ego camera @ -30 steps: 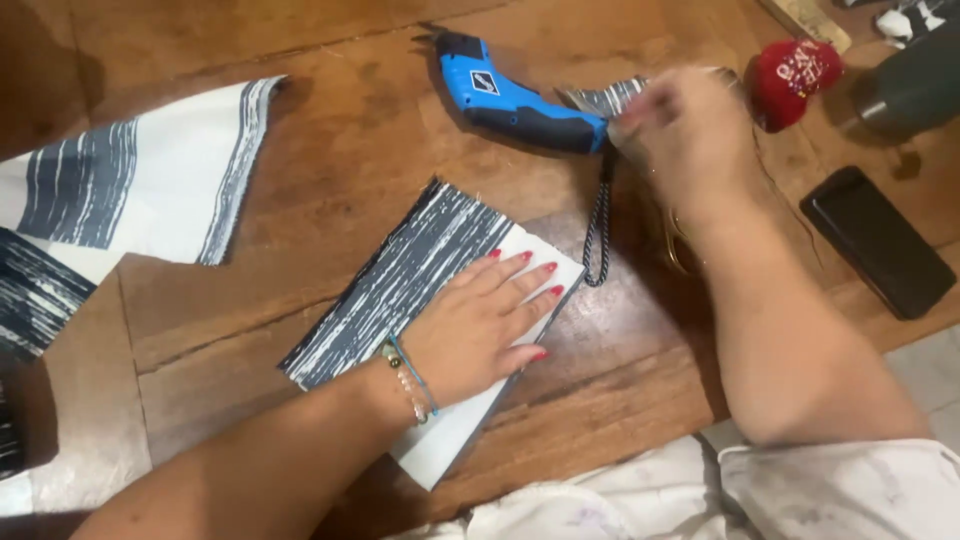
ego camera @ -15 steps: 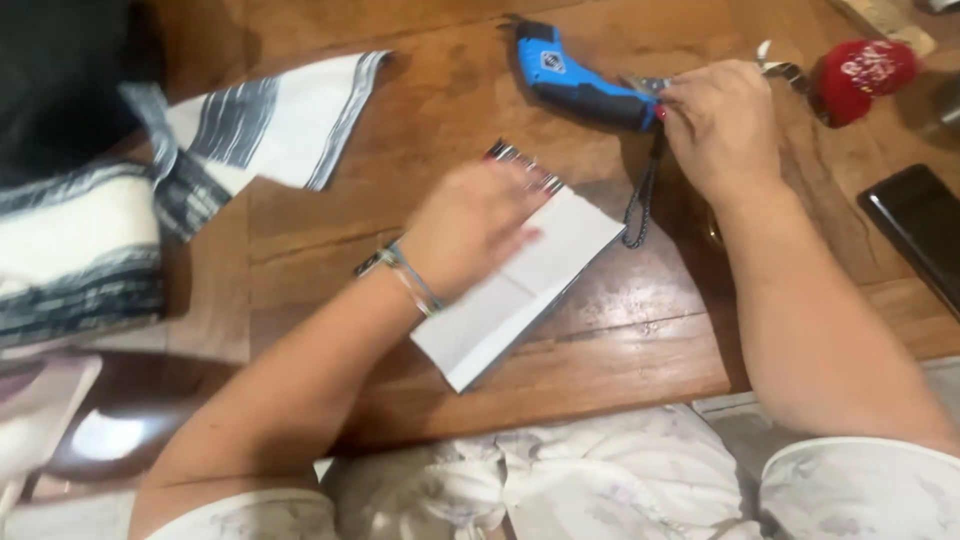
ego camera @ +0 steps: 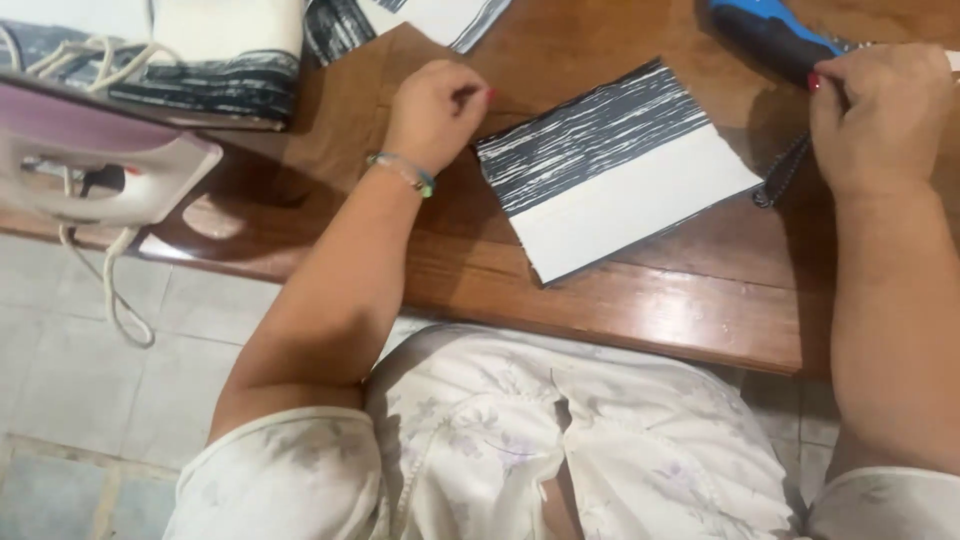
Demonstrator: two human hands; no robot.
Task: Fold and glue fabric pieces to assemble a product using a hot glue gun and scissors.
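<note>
A folded piece (ego camera: pixel 610 165), black-striped on its far half and plain white on its near half, lies flat on the wooden table (ego camera: pixel 640 310). My left hand (ego camera: pixel 440 105) is curled into a fist at the piece's far left corner, with nothing visibly held in it. My right hand (ego camera: pixel 880 110) grips the rear end of a blue hand-held power tool (ego camera: pixel 770 35) at the top right. The tool's black wrist strap (ego camera: pixel 780 178) hangs down beside the piece's right edge.
A white and purple clothes iron (ego camera: pixel 100 165) stands at the table's left end, its cord (ego camera: pixel 120 300) dangling over the tiled floor. Folded striped fabrics (ego camera: pixel 210 60) are stacked behind it, and another striped piece (ego camera: pixel 430 15) lies at the top edge.
My left hand has lifted off the folded piece and curled shut at its far left corner. The view has swung left and down, bringing in the iron. My right hand stays on the blue tool.
</note>
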